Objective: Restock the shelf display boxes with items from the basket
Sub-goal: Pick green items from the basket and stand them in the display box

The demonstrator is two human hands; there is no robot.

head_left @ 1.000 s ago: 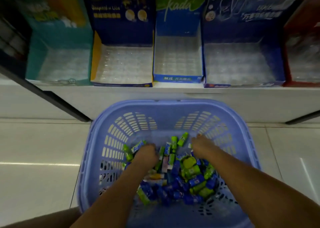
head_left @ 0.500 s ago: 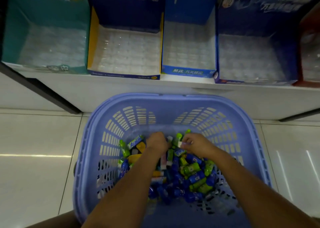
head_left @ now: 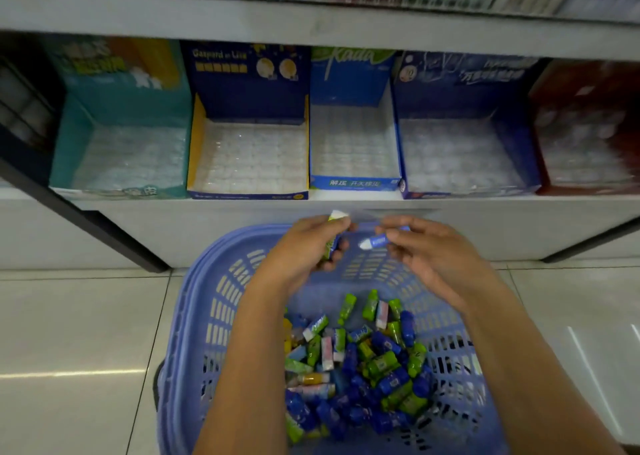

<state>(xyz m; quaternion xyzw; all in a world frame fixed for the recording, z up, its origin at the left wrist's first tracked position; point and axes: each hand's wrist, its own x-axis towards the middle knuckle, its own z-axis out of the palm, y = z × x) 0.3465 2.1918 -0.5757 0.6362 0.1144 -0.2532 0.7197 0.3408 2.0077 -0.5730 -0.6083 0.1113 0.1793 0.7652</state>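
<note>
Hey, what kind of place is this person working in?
Probably a shop: branded display boxes line a white shelf, and a blue basket of small packaged items sits on the tiled floor.

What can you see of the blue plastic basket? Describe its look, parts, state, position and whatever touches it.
The basket is lavender-blue moulded plastic, square with rounded corners, its walls pierced by rows of slots. It stands upright on the tiled floor, close before the shelf unit. A heap of small green, blue, pink and yellow items lies on its bottom. The left hand and right hand hover above its far rim, both holding items; whether the forearms touch its near rim cannot be told.
</note>
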